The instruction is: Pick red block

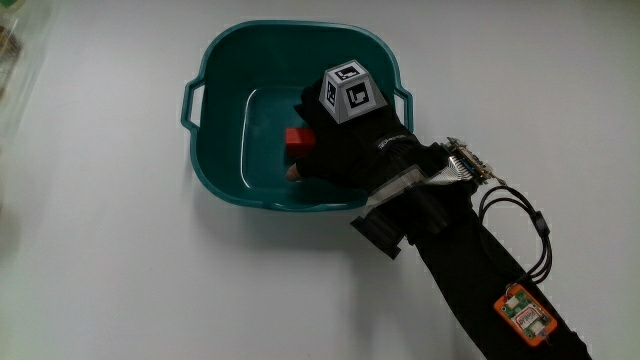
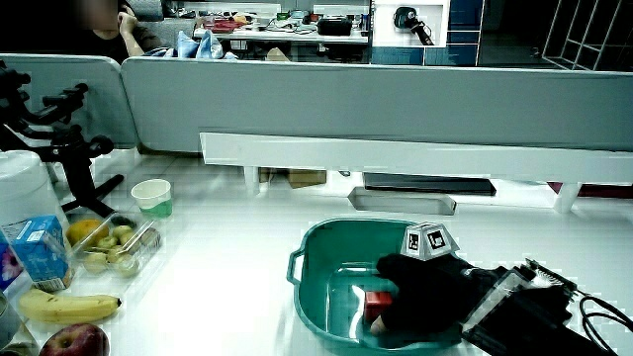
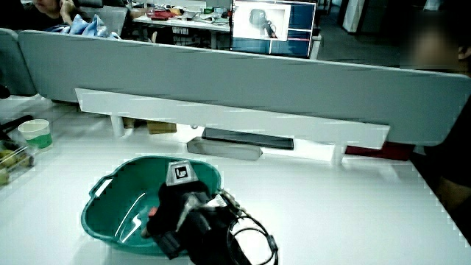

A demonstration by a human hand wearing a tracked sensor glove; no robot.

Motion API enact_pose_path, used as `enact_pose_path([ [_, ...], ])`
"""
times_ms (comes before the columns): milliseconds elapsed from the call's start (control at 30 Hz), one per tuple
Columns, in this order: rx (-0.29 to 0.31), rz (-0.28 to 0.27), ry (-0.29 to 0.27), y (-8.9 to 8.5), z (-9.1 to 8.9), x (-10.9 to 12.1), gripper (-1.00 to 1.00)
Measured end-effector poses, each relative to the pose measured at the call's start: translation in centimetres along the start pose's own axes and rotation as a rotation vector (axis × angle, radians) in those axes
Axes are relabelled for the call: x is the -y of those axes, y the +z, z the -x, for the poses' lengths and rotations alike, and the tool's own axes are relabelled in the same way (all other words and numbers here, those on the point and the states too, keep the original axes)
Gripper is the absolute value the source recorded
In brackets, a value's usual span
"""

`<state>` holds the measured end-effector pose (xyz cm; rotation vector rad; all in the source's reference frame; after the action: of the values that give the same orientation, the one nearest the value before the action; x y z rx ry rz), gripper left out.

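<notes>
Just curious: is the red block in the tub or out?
In: the red block lies inside the teal tub, under the hand.

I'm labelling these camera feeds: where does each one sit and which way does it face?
Main view: overhead, looking straight down on the teal basin; shows the hand and forearm.
Side view: looks forward and down toward the partition; hand in the basin.
Side view: same direction; hand.
All share the basin and red block.
</notes>
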<state>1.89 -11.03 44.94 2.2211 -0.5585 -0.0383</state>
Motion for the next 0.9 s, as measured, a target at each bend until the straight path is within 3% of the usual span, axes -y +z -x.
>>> enact_pose_path([
  [633, -0.003, -0.063, 0.023, 0.20, 0.05, -0.11, 0.58],
  [733, 0.017, -0.034, 0.029, -0.02, 0.15, -0.36, 0.65],
  [900, 0.018, -0.044, 0.021, 0.00, 0.08, -0.32, 0.77],
])
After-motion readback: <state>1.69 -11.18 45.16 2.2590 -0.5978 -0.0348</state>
